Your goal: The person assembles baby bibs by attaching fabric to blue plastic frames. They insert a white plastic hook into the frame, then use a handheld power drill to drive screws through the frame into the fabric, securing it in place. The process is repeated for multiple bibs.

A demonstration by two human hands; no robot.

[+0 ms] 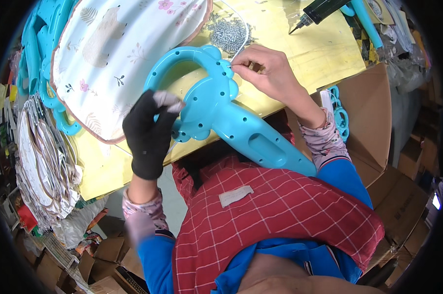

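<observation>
1. The blue plastic frame (206,100) lies in the middle of the picture, holes upward, its ring on the yellow surface (324,54) and its handle reaching past the edge toward the red checked apron (275,196) at lower right.
2. The right hand (270,71), bare, has thumb and forefinger pinched together at the bumpy rim, upper centre; what sits between them is too small to tell, perhaps a screw.
3. The left hand (149,132), in a black glove, has its fingers curled beside the frame's left edge; I cannot tell whether it grasps the plastic.
4. To work well at that rim hole, I would press the frame firmly with the left hand, since the overhanging handle could tip it.
5. A screw should go in upright, point first, and stand straight before being let go.
6. The white cord (246,29) runs down to near the right fingertips; best keep it clear of the hole.
7. The pile of screws (228,36) and the screwdriver (309,18), both toward the top, are within easy reach.
</observation>
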